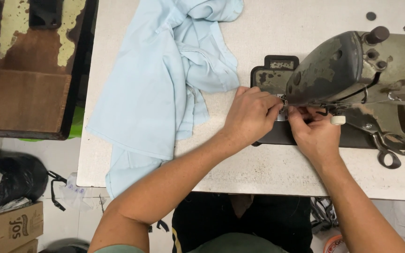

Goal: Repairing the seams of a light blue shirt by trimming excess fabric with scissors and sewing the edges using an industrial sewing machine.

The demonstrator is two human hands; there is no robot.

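Both of my hands are at the needle area of a worn grey sewing machine [352, 65]. My left hand [249, 115] has its fingertips pinched together right under the machine's head. My right hand [315, 133] meets it from the right, fingers curled at the same spot. What the fingers pinch is too small to make out. A pale blue garment [160, 79] lies crumpled on the white table [258, 173] to the left of my left hand, one edge hanging over the table's front.
Scissors [387, 145] lie on the machine bed right of my right hand. A dark wooden bench [19, 93] stands left of the table. On the floor at lower left are a black bag [10, 180] and cardboard boxes [10, 227].
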